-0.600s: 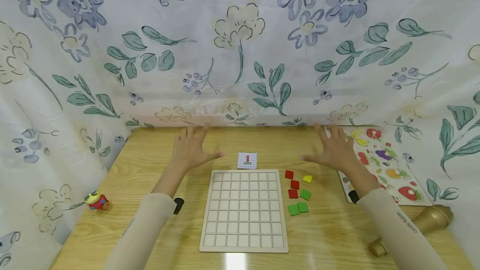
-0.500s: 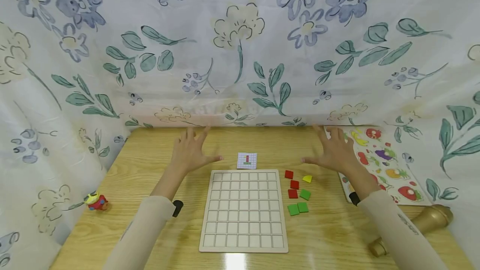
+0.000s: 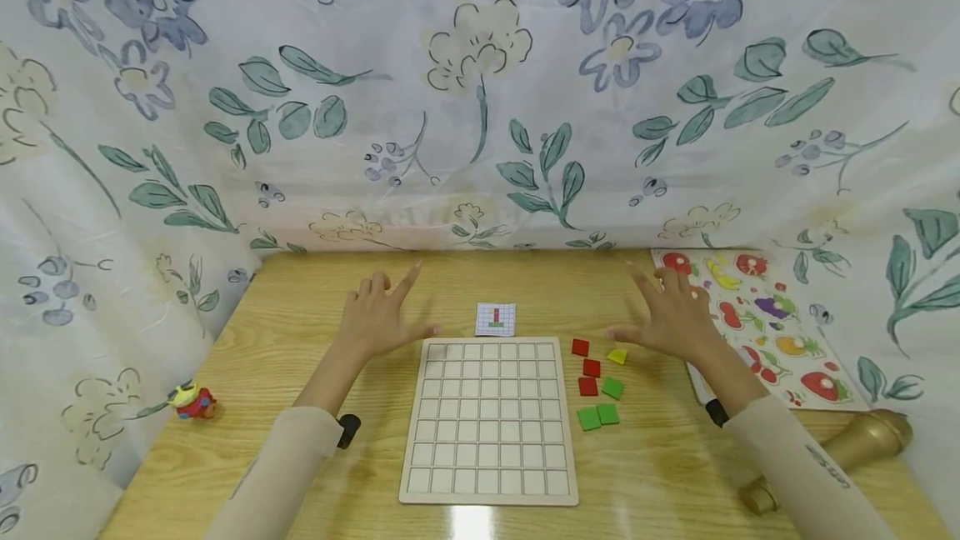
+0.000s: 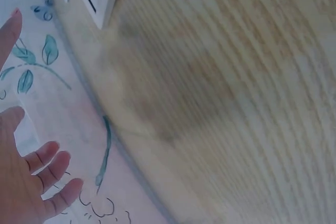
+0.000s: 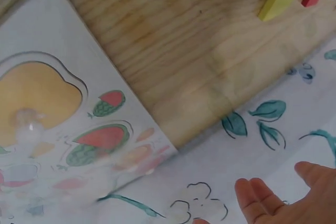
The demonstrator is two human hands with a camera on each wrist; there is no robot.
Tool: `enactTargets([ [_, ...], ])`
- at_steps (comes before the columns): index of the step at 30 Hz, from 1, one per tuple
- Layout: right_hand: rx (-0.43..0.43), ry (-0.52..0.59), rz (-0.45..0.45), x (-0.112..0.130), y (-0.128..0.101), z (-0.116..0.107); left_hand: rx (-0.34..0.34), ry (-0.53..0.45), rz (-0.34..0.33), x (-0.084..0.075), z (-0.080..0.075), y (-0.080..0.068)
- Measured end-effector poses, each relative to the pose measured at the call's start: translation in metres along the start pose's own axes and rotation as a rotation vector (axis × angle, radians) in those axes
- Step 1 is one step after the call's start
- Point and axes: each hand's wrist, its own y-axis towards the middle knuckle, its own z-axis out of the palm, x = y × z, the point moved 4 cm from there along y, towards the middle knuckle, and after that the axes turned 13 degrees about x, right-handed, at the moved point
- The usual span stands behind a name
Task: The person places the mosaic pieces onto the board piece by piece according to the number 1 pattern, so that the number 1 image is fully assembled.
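Left hand [image 3: 377,315]: fingers spread, holding nothing, above the surface [image 3: 300,307] beside the grid board [image 3: 489,419].
Right hand [image 3: 672,317]: spread, empty, near the tiles [image 3: 596,382].
Risk: a low sweep could scatter tiles.

Pattern card [image 3: 495,319] markings too small
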Motion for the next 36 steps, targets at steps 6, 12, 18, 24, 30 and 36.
enactTargets([
  [6,-0.015,-0.022,-0.016,-0.002,-0.005,0.005,0.032,-0.035,0.006,0.006,0.011,-0.002],
  [12,-0.029,-0.053,-0.033,-0.005,-0.012,0.012,0.082,-0.041,0.056,0.006,0.017,-0.005],
  [18,0.02,-0.055,-0.027,-0.008,-0.018,0.019,0.162,-0.088,0.126,0.009,0.028,-0.012],
  [24,0.024,-0.059,-0.057,-0.009,-0.022,0.026,0.188,-0.144,0.171,0.014,0.038,-0.02],
  [30,0.028,-0.065,-0.074,-0.008,-0.026,0.031,0.208,-0.19,0.209,0.016,0.043,-0.024],
  [36,0.034,-0.062,-0.073,-0.004,-0.028,0.034,0.246,-0.216,0.209,0.017,0.048,-0.027],
])
